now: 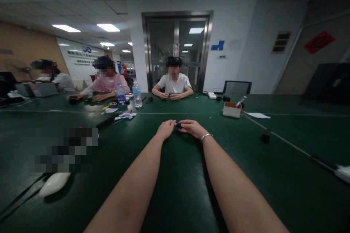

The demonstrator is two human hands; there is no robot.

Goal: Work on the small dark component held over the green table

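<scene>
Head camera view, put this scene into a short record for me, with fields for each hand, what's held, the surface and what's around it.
Held item: small black object with a silvery end, exact kind too small to tell
Right hand: holds the black part; silver bracelet on the wrist
Left hand: at the silvery end; grip unclear
Surface: dark green table
Ahead, left: two plastic bottles standing upright
Ahead, right: small open box
Opposite: seated person in a white T-shirt
</scene>
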